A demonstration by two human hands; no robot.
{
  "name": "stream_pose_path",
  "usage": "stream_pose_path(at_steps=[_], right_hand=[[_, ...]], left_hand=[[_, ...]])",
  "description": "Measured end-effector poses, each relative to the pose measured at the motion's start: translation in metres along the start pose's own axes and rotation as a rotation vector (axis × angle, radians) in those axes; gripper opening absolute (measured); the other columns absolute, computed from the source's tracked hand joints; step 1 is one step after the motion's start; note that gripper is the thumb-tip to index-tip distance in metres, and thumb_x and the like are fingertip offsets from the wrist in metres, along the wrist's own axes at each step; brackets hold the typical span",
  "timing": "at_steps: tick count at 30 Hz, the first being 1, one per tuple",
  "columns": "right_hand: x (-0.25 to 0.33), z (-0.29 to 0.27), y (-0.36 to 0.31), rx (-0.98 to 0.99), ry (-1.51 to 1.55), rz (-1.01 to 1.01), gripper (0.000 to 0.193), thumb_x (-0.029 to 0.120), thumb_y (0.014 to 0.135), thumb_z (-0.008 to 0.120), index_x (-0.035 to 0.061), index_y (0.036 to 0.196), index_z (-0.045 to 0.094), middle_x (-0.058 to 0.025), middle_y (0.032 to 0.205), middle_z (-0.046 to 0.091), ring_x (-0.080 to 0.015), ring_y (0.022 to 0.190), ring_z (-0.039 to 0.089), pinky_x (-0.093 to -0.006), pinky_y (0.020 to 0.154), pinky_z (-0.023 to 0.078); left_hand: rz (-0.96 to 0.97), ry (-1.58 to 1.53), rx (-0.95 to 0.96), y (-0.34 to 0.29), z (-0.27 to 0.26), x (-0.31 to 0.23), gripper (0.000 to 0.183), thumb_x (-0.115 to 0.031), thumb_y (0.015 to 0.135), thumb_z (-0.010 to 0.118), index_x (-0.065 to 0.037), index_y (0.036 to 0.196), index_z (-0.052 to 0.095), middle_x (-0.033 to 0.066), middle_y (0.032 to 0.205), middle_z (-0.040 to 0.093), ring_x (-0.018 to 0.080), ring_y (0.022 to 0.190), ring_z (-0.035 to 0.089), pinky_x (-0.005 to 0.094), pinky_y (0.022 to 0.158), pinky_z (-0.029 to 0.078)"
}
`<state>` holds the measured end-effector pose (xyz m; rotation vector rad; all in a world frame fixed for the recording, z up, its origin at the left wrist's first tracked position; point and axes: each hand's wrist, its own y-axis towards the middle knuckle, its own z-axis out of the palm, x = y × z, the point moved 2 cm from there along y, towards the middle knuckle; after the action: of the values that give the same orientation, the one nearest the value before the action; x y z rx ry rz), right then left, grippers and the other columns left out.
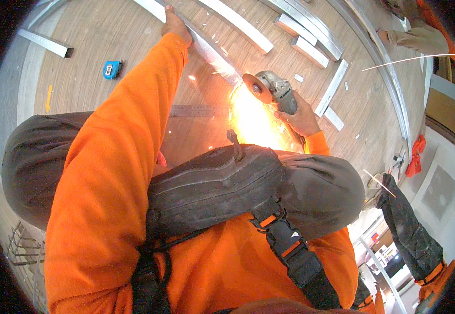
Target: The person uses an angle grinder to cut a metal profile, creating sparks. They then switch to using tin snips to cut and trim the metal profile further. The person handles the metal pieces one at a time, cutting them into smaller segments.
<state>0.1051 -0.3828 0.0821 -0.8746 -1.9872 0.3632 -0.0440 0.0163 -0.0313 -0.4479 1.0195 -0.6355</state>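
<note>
My left hand is closed around a long silver metal profile, well forward of my knees. In my right hand is a grey angle grinder, gripped by its body. The grinder's reddish-brown disc meets the near end of the profile. A bright stream of sparks sprays from there back toward my lap, and its glare hides the floor beneath. A flat metal ruler lies on the wood-look floor near my legs, partly lost in the glow.
A blue tape measure and a yellow marker-like stick lie left. More profiles and cut pieces lie ahead and right. Another person's leg shows at upper right, and a dark trouser leg at lower right.
</note>
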Motion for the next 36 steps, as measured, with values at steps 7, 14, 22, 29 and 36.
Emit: stream_pose_path(at_steps=[7,14,22,29,36], right_hand=[[0.009,-0.002,-0.001,-0.035,-0.026,-0.053,0.066,0.032,0.074,0.083,0.0075,0.130,0.058,-0.0194,0.112,0.072,-0.0354,0.106,0.070,-0.0420,0.092,0.053],[0.023,-0.005,-0.006,-0.058,-0.068,0.003,0.062,0.031,0.074,0.082,0.0073,0.127,0.059,-0.0194,0.109,0.072,-0.0365,0.103,0.070,-0.0429,0.090,0.054],[0.016,-0.004,0.001,-0.060,-0.056,-0.069,0.066,0.030,0.071,0.084,0.0079,0.128,0.059,-0.0190,0.112,0.071,-0.0360,0.105,0.069,-0.0419,0.091,0.053],[0.006,-0.003,-0.005,-0.098,0.263,-0.116,0.075,0.028,0.068,0.087,0.0021,0.131,0.057,-0.0188,0.121,0.068,-0.0322,0.110,0.066,-0.0401,0.095,0.051],[-0.014,-0.012,-0.013,-0.128,0.107,-0.078,0.074,0.026,0.068,0.086,0.0009,0.131,0.057,-0.0158,0.119,0.068,-0.0281,0.110,0.066,-0.0384,0.097,0.051]], left_hand=[[-0.071,0.049,-0.211,-0.003,0.004,-0.001,0.075,-0.057,0.101,0.047,-0.001,0.150,0.038,0.0178,0.153,0.046,0.0348,0.138,0.047,0.0447,0.117,0.033],[-0.021,0.014,-0.045,-0.008,0.010,-0.002,0.076,-0.058,0.101,0.046,-0.003,0.151,0.037,0.0169,0.155,0.044,0.0339,0.140,0.045,0.0453,0.118,0.031],[-0.080,-0.041,-0.303,-0.002,0.003,0.004,0.087,-0.060,0.092,0.061,0.003,0.148,0.039,0.0190,0.147,0.052,0.0341,0.130,0.054,0.0439,0.110,0.041],[0.017,-0.063,-0.178,-0.022,-0.009,0.001,0.084,-0.062,0.098,0.049,0.001,0.151,0.033,0.0201,0.148,0.049,0.0359,0.129,0.054,0.0471,0.110,0.042],[0.024,-0.075,-0.138,-0.050,0.008,-0.007,0.084,-0.066,0.099,0.042,-0.006,0.155,0.029,0.0192,0.155,0.040,0.0401,0.140,0.042,0.0512,0.115,0.035]])
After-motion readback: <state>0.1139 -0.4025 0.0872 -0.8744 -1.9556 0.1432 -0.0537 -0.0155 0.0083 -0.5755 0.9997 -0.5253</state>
